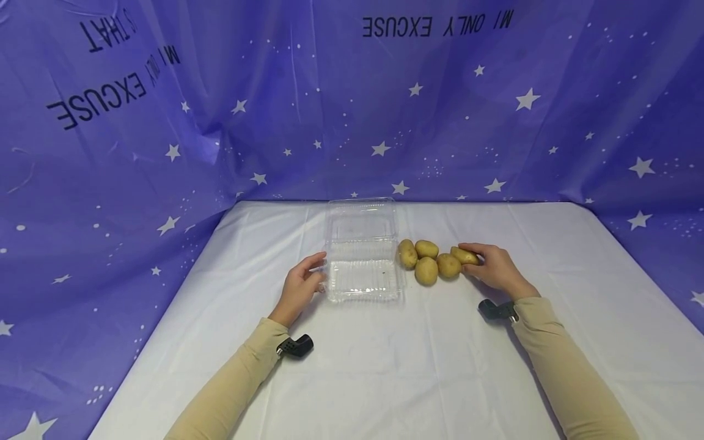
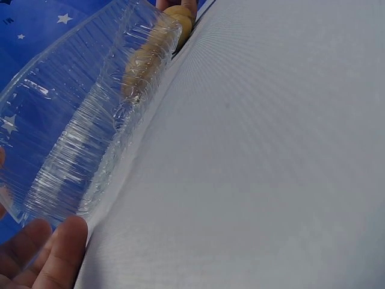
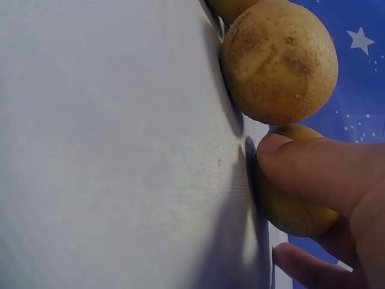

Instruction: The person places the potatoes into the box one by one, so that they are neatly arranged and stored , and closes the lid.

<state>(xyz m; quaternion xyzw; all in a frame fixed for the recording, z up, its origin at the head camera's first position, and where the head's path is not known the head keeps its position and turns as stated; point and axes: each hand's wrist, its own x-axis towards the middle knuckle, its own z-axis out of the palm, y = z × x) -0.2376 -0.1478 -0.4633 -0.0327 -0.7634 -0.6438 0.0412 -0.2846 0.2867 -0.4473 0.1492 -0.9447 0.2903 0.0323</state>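
An open clear plastic clamshell container (image 1: 363, 293) lies on the table with its lid (image 1: 362, 221) folded back. My left hand (image 1: 299, 287) is at its left side, fingers loosely extended and fingertips against or very near its edge. In the left wrist view, fingertips (image 2: 69, 241) are by the container's near corner. My right hand (image 1: 497, 269) pinches a yellow-brown potato (image 1: 463, 255) between thumb and fingers. In the right wrist view the thumb lies across this potato (image 3: 295, 208), low by the cloth. A round potato (image 1: 449, 266) lies just left of it.
Several more potatoes (image 1: 426, 271) are clustered between the container and my right hand, the leftmost close to the container's right edge. White cloth (image 1: 385, 360) covers the table. A purple-blue curtain with stars (image 1: 379, 110) hangs behind and at the sides.
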